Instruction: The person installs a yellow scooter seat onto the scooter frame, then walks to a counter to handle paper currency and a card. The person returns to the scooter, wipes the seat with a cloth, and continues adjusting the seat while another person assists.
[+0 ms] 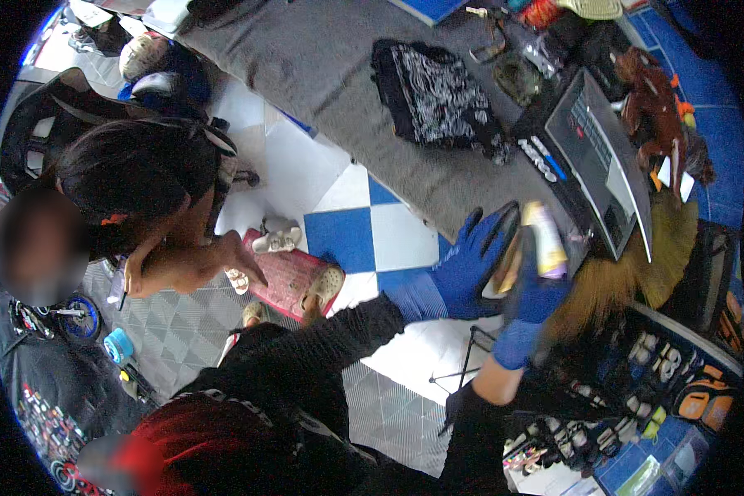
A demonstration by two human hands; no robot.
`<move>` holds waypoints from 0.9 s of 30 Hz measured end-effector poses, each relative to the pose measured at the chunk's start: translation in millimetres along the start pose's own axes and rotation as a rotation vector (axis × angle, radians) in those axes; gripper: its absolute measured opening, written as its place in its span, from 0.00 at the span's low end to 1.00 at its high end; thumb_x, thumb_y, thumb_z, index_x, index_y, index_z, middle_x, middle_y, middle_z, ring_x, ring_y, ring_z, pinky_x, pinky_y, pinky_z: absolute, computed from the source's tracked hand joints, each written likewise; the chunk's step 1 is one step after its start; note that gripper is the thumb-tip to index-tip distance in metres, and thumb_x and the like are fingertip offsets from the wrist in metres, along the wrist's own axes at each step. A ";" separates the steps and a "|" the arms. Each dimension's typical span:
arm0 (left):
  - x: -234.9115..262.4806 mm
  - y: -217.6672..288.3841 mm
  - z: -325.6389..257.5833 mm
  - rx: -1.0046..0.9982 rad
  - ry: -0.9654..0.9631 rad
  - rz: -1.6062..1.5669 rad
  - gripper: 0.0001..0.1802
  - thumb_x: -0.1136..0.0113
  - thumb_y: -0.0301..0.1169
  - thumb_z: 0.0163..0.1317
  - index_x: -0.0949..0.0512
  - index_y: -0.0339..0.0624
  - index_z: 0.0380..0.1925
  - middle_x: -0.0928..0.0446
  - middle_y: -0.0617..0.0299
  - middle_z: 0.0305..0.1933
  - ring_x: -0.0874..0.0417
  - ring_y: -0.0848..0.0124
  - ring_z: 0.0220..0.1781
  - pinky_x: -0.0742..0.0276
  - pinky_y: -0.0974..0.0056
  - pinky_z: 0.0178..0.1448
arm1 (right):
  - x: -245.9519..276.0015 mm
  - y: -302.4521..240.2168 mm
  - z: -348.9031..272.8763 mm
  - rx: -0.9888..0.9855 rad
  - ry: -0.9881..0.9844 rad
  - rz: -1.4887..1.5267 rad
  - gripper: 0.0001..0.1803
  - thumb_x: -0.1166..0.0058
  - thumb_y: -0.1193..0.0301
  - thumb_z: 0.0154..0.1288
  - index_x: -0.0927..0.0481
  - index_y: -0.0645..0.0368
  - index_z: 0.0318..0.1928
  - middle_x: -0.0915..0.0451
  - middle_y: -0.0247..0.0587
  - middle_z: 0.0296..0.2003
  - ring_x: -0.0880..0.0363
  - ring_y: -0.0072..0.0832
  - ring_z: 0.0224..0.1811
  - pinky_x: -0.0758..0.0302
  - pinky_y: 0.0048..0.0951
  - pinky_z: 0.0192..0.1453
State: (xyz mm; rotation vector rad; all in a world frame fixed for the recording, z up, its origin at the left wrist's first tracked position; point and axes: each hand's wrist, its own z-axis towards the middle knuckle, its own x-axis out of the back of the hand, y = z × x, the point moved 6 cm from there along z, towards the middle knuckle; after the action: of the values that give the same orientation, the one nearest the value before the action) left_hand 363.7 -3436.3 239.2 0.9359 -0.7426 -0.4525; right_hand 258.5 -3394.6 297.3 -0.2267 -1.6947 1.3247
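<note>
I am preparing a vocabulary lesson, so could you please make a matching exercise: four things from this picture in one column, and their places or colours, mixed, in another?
Column one:
1. gloves
2. bottle
3. red mat
4. printed garment

Column two:
A. spread on the grey cover
B. blue
C. in the right hand
D. on the floor, with footwear on it

Right pairs: 1-B, 2-C, 3-D, 4-A.

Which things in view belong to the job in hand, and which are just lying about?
In hand: pale container in the right hand; tan item, blurred, beside the left hand.
Lying about: black printed garment; pink mat; pale sandal.
</note>
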 end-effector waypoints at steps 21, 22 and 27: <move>-15.6 -110.5 14.5 0.717 0.195 -1.598 0.14 0.40 0.32 0.63 0.27 0.41 0.47 0.21 0.56 0.40 0.17 0.61 0.40 0.17 0.55 0.49 | 142.1 -71.9 352.3 0.572 -0.060 -0.794 0.45 0.30 0.61 0.49 0.35 0.58 0.66 0.29 0.52 0.61 0.31 0.42 0.65 0.34 0.38 0.68; -18.9 -113.2 12.3 0.728 0.183 -1.570 0.15 0.41 0.32 0.65 0.28 0.41 0.49 0.22 0.57 0.41 0.17 0.63 0.41 0.17 0.57 0.48 | 145.7 -71.1 380.3 0.615 -0.078 -0.850 0.47 0.29 0.60 0.46 0.36 0.57 0.67 0.29 0.52 0.62 0.32 0.42 0.66 0.34 0.38 0.69; -26.2 -118.4 8.9 0.739 0.161 -1.545 0.13 0.45 0.31 0.68 0.28 0.38 0.49 0.22 0.55 0.42 0.18 0.63 0.42 0.17 0.54 0.47 | 139.1 -51.0 464.7 0.410 -0.377 -1.040 0.58 0.25 0.53 0.36 0.39 0.56 0.69 0.30 0.53 0.62 0.33 0.43 0.66 0.34 0.39 0.69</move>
State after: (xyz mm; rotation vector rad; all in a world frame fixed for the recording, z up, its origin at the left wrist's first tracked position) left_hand 335.2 -3487.1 132.4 2.1569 0.1608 -1.4620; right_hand -146.0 -3633.4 428.6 1.0631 -1.4175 0.8733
